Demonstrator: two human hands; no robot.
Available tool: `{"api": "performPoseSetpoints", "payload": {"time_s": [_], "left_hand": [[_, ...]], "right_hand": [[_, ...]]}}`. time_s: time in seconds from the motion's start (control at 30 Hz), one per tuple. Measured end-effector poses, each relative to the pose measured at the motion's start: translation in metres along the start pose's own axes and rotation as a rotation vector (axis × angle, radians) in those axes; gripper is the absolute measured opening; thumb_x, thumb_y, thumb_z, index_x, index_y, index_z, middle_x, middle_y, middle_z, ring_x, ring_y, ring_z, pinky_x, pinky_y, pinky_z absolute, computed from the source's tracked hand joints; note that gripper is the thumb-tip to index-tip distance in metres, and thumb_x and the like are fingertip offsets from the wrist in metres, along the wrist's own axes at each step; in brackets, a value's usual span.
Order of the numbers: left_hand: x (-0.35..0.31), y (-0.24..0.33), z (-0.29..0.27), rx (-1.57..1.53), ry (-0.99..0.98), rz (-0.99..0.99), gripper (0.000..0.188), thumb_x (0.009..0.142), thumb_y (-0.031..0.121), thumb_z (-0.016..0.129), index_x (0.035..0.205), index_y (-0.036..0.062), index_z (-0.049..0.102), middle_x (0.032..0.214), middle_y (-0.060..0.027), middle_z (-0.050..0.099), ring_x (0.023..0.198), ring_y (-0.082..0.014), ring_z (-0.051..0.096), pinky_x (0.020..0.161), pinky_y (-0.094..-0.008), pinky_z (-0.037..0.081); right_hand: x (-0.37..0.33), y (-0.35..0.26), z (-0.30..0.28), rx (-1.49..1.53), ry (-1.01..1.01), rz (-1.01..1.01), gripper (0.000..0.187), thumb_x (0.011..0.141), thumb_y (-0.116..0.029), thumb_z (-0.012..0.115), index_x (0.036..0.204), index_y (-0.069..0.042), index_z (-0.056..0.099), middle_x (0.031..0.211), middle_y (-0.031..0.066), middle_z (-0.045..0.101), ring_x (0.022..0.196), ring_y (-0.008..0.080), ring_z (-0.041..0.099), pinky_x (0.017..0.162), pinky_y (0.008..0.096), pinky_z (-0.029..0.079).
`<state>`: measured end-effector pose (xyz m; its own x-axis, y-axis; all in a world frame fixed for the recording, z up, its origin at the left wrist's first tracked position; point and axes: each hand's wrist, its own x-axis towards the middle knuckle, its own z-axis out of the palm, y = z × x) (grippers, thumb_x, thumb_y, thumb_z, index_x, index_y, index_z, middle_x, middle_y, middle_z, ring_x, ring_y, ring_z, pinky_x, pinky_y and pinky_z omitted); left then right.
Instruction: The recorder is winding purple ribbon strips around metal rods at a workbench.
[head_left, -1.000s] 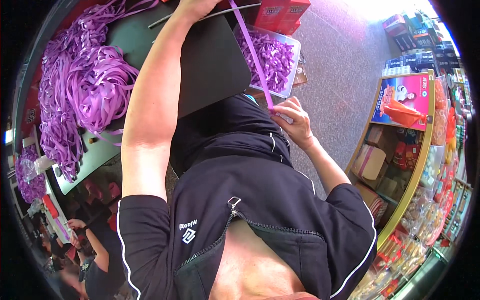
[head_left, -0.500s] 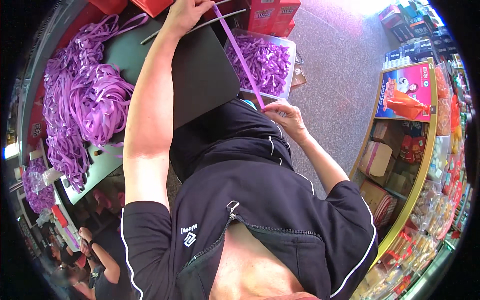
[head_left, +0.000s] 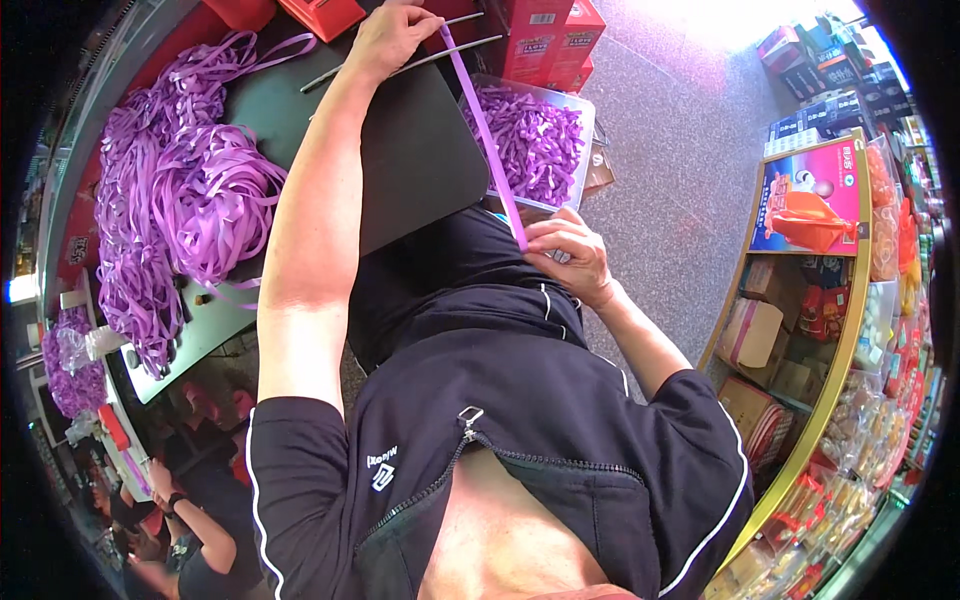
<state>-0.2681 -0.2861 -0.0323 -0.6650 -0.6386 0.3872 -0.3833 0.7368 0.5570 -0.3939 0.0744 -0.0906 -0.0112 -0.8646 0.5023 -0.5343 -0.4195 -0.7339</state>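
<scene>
Though small, white lettering (head_left: 382,457) on blk shirt (head_left: 550,390), w/ 2 hands (head_left: 394,42) (head_left: 572,254) tight on purple ribbon (head_left: 482,122).

On my feed I count one left hand (head_left: 392,42), one right hand (head_left: 572,258), one ribbon (head_left: 480,125) held between them, two rods (head_left: 450,57), one tub (head_left: 587,140) and one dark table (head_left: 430,140). The loose ribbons (head_left: 215,205) are too tangled for me to number.

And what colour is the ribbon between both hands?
The ribbon is purple, clearest in the head view.
</scene>
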Motion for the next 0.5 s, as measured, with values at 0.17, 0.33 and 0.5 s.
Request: {"api": "performPoseSetpoints", "payload": {"time_s": [0.17,0.33,0.5], "left_hand": [[-0.008,0.033,-0.006,-0.084,0.028,-0.085,0.024,0.082,0.025,0.064,0.09,0.0033,0.071,0.121,-0.0182,0.057,0.103,-0.0297,0.06,0.088,-0.0352,0.046],[-0.01,0.032,-0.01,-0.066,0.028,-0.073,0.024,0.082,0.025,0.064,0.09,0.0043,0.072,0.122,-0.0185,0.057,0.104,-0.0305,0.06,0.088,-0.0355,0.045],[-0.008,0.035,-0.009,-0.053,0.023,-0.062,0.025,0.082,0.026,0.064,0.091,0.004,0.072,0.122,-0.0183,0.057,0.105,-0.0307,0.059,0.089,-0.0357,0.045]], "right_hand": [[0.0,-0.001,0.0,-0.005,-0.033,0.001,0.022,0.067,-0.007,0.078,0.085,-0.009,0.065,0.088,0.0033,0.067,0.08,0.0194,0.06,0.074,0.0325,0.046],[-0.005,-0.005,0.01,0.039,-0.056,0.09,0.027,0.067,-0.009,0.079,0.089,-0.009,0.064,0.09,0.0039,0.065,0.085,0.022,0.059,0.079,0.034,0.045],[-0.006,0.001,0.012,-0.061,0.032,-0.007,0.027,0.065,-0.002,0.076,0.086,-0.009,0.06,0.091,0.0039,0.063,0.087,0.0216,0.057,0.079,0.0346,0.044]]}}
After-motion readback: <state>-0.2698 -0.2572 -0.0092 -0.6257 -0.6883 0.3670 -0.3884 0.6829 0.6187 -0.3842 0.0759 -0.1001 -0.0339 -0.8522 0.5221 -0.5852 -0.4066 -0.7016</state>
